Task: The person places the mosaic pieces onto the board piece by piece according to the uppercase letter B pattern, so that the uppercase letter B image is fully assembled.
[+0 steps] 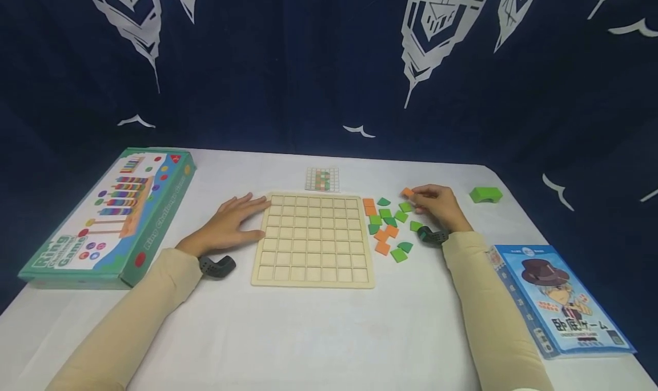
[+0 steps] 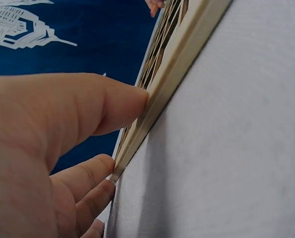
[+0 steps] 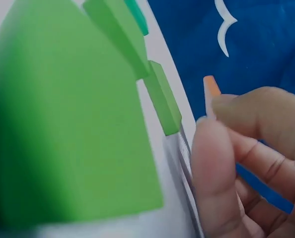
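Note:
A pale wooden grid board (image 1: 315, 281) lies flat in the middle of the table, its square cells bare. My left hand (image 1: 230, 224) rests against its left edge, fingers and thumb extended; the left wrist view shows the thumb (image 2: 122, 104) touching the rim. Between thumb and finger, my right hand (image 1: 437, 204) pinches an orange square tile (image 1: 407, 192), also visible as an orange tile (image 3: 212, 87) in the right wrist view. Loose green tiles (image 1: 398, 255) and orange tiles (image 1: 382, 247) lie scattered between the board and the right hand. Dark green rounded pieces (image 1: 405, 246) are among them.
Behind the board lies a small pattern card (image 1: 322, 180) with a coloured grid. A ring game box (image 1: 103, 220) is at the left, a blue game box (image 1: 565, 305) at the right. Further back on the right sits a green block (image 1: 485, 194). A dark blue curtain (image 1: 288, 83) hangs behind.

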A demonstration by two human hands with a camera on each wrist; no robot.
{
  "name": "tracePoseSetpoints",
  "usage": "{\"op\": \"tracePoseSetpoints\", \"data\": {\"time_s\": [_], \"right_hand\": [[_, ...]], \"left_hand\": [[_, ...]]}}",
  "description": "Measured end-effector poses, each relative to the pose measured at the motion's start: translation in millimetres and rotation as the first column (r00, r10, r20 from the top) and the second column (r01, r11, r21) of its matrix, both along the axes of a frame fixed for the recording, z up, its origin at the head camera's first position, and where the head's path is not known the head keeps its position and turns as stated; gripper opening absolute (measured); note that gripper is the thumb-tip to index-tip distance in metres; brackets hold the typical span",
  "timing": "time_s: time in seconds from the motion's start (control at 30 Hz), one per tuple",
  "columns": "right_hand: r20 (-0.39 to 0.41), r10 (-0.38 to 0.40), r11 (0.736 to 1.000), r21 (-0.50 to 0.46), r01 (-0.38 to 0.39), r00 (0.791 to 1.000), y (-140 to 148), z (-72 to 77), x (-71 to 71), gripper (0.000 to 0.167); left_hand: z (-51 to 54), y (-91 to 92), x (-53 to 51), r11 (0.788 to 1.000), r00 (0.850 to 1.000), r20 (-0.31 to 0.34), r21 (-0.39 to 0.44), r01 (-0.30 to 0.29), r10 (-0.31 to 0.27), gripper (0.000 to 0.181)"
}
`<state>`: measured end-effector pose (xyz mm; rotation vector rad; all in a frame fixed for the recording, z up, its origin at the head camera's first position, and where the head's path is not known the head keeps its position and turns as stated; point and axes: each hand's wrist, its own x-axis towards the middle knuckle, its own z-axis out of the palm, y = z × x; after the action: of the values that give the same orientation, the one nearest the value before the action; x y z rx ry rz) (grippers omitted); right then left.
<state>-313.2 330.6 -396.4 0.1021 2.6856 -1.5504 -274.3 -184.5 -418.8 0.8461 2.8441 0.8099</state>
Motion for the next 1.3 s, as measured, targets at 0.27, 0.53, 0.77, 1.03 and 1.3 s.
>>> {"op": "tracePoseSetpoints", "data": {"time_s": [0.27,0.53,0.77,1.03,1.3], "right_hand": [[0.031,0.064,0.998,-0.009,-0.064,0.997,-12.9,17.4,0.7,0.048],[0.018,0.104,0.989,-0.106,-0.101,0.994,-31.8,31.8,2.2,0.05],[0.022,0.139,0.981,-0.137,-0.134,0.99,-50.4,32.9,6.6,0.049],[0.038,0.187,0.969,-0.172,-0.178,0.982,-70.9,33.9,13.3,0.047],[0.028,0.234,0.957,-0.18,-0.225,0.972,-95.0,35.5,21.5,0.046]], "left_hand": [[0.7,0.3,0.7,0.999,1.0,0.008,0.045,-0.011,0.01,0.074],[3.6,1.9,0.4,0.997,0.999,0.041,0.077,-0.03,0.027,0.074],[2.0,2.0,1.0,0.996,0.999,0.035,0.085,-0.029,0.026,0.073],[2.2,2.4,2.3,0.998,1.0,0.02,0.062,-0.019,0.017,0.073],[3.5,3.1,3.6,1.0,0.999,0.039,0.017,-0.005,0.004,0.074]]}}
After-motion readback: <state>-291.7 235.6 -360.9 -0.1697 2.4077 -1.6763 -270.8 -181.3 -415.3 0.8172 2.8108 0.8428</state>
